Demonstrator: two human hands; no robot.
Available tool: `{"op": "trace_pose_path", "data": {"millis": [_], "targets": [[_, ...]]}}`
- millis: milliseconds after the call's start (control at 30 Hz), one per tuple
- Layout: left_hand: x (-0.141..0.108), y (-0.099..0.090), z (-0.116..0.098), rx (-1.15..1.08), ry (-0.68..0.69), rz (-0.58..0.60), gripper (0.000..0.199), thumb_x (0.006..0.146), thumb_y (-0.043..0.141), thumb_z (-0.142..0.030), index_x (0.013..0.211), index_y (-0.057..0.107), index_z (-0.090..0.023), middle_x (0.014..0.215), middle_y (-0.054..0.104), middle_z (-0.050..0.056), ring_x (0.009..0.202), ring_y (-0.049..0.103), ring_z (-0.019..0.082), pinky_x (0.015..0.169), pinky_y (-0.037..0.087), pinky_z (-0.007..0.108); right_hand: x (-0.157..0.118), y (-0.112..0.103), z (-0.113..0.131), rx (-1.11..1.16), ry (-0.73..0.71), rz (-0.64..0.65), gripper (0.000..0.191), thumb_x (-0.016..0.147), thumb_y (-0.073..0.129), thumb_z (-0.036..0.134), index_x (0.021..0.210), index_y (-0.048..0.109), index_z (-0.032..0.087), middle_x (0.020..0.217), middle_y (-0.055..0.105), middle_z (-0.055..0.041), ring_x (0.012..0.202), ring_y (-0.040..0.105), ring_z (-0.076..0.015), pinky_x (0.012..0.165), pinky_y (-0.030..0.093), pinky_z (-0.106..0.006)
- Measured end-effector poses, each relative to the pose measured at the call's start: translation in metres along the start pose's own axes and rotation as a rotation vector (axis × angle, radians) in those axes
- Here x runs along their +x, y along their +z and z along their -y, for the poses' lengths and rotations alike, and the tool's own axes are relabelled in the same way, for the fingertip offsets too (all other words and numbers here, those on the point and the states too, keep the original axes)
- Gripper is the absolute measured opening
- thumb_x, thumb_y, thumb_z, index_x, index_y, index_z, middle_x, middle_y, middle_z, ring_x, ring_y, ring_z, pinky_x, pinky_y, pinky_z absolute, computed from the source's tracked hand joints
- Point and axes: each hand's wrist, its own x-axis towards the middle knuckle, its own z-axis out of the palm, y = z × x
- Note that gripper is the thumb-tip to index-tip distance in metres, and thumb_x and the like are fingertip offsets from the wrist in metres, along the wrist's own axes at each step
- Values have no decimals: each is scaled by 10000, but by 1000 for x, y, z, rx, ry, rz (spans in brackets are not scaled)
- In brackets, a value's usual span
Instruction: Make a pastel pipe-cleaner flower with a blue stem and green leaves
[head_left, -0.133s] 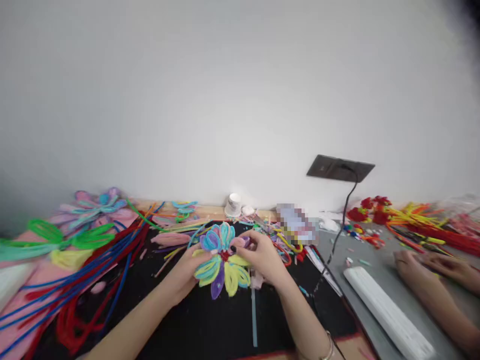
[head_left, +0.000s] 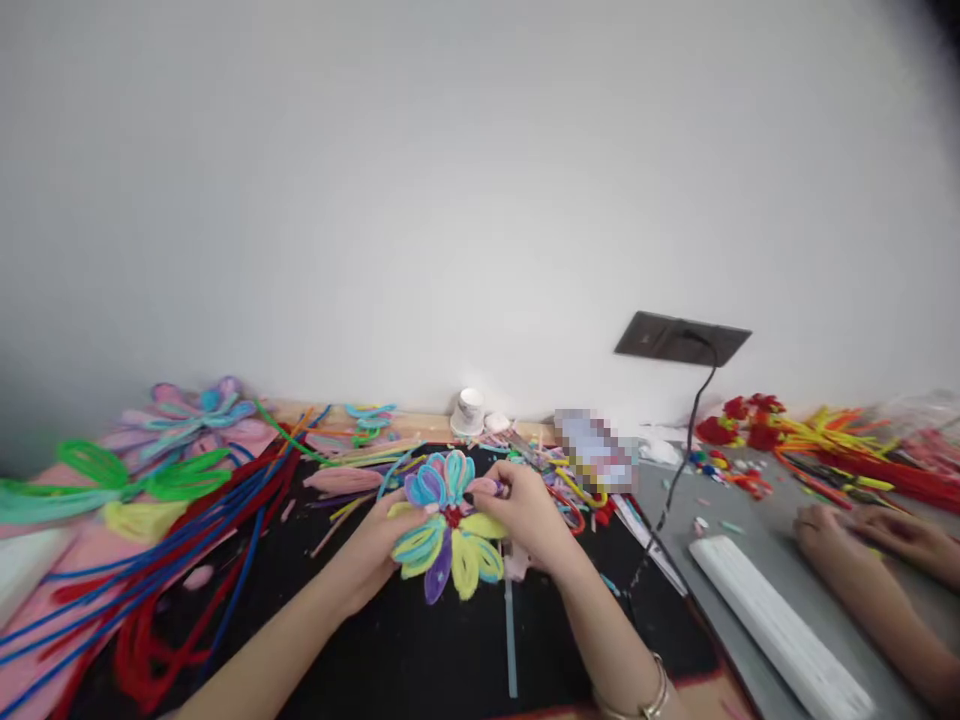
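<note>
Between my two hands is a flower of bent pipe cleaners [head_left: 465,566], with blue, turquoise, yellow, purple and pink petals around a small red centre. My left hand [head_left: 375,545] grips its left side, fingers partly hidden behind the petals. On the right, my right hand [head_left: 521,510] pinches a pink petal at the upper edge, thumb in front. Below the flower a thin translucent stick [head_left: 511,640] lies on the black mat [head_left: 420,660]. Behind my left hand rests a bundle of pink pipe cleaners [head_left: 345,481].
Red and blue pipe cleaners [head_left: 202,540] and looped flowers [head_left: 161,470] cover the left side. A white paper cup [head_left: 469,412] stands by the wall. A black cable [head_left: 675,470] hangs from a wall socket [head_left: 667,338]. At right, another person's hands [head_left: 840,540] are near a white strip [head_left: 780,625].
The flower and my hands appear slightly lower and to the right in the picture. Both hands keep their hold.
</note>
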Motion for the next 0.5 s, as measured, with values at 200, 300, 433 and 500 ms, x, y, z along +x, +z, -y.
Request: {"op": "trace_pose_path", "data": {"millis": [200, 300, 433, 500], "targets": [[2, -3, 1, 3, 18, -1, 302, 721, 701, -259, 996, 623, -162, 946, 695, 76, 819, 650, 181, 735, 496, 269, 2, 4, 2, -66, -71, -53, 62, 713, 573, 212, 676, 558, 166, 691, 585, 4, 655, 522, -132, 597, 359, -236], [4, -5, 0, -24, 51, -18, 308, 729, 692, -257, 1013, 619, -163, 950, 691, 73, 813, 650, 183, 718, 500, 267, -3, -12, -3, -62, -69, -78, 193, 708, 609, 257, 878, 563, 178, 829, 603, -19, 733, 540, -152, 640, 390, -251], [6, -8, -1, -80, 64, -99, 300, 727, 688, -223, 1014, 618, -175, 953, 685, 60, 800, 650, 175, 664, 504, 245, -21, -43, -26, -234, 32, 7, 260, 682, 606, 240, 924, 538, 176, 790, 591, -20, 713, 538, -171, 631, 393, -266], [6, -8, -1, -106, 75, -119, 318, 731, 682, -210, 1040, 610, -185, 970, 682, 59, 817, 649, 178, 670, 511, 251, -34, -49, -38, -357, 65, 89, 255, 631, 594, 167, 883, 553, 174, 798, 595, -31, 738, 545, -186, 640, 388, -268]]}}
